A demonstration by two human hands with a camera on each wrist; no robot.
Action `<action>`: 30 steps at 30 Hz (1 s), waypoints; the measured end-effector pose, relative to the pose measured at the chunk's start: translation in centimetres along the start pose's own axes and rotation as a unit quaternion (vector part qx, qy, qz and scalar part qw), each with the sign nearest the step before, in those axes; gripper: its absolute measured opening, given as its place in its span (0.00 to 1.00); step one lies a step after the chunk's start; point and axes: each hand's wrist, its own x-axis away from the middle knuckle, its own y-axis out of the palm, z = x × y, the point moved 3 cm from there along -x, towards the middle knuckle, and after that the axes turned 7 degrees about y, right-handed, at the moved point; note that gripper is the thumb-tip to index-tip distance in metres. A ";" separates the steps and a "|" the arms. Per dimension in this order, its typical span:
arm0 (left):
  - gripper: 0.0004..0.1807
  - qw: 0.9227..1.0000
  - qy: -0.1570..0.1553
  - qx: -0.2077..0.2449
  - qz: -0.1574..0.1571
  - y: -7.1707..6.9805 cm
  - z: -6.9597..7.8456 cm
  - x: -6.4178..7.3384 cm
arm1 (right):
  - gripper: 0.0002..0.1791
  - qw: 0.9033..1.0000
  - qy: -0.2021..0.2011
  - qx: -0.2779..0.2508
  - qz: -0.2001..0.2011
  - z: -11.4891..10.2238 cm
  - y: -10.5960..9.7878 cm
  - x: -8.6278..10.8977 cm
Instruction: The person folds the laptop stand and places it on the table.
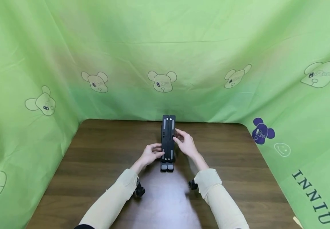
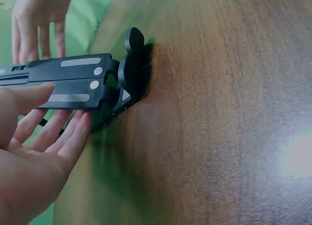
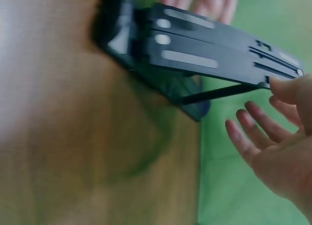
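Seemingly setting tilt of black folding stand (image 1: 165, 143) near back of table (image 1: 110, 143); pinching left edge with left hand (image 1: 149, 155); touching right edge with right hand (image 1: 187, 147), fingers (image 3: 268, 125) spread; next, likely needs even two-handed support.

Stand (image 1: 165, 141): smooth, matt; metal or plastic, not determinable. Counter (image 1: 96, 152): wood-grain finish, glossy under light. Backdrop (image 1: 165, 57): creased, smooth cloth.

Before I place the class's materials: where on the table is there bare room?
The table has bare patches between left sleeve and curtain, between right sleeve and curtain, and between both sleeves, on the stand's near side. It is crowded around the stand, with left hand and right hand at its sides.
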 end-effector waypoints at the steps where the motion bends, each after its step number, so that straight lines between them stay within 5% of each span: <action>1: 0.27 1.000 -0.007 0.012 -0.006 0.0 -0.3 0.1 | 0.28 1.000 0.000 -0.007 -0.001 -0.2 -0.2 -0.3; 6: 0.30 0.996 -0.049 0.061 -0.035 -0.4 -1.7 0.4 | 0.27 0.999 0.005 -0.041 -0.008 -1.2 -0.6 -1.6; 9: 0.32 0.994 -0.059 0.077 -0.049 -0.4 -2.2 0.5 | 0.28 0.993 0.039 -0.105 -0.021 -1.6 -0.7 -2.4; 16: 0.30 0.994 -0.057 0.084 -0.049 -0.1 -2.1 0.4 | 0.31 0.952 0.147 -0.264 -0.048 -1.9 -0.6 -3.6; 25: 0.28 0.995 -0.054 0.074 -0.048 0.3 -1.9 0.4 | 0.32 0.924 0.174 -0.332 -0.075 -1.1 -1.0 -3.9; 30: 0.28 0.995 -0.056 0.065 -0.048 0.4 -1.8 0.4 | 0.33 0.923 0.175 -0.333 -0.077 -0.8 -1.2 -3.8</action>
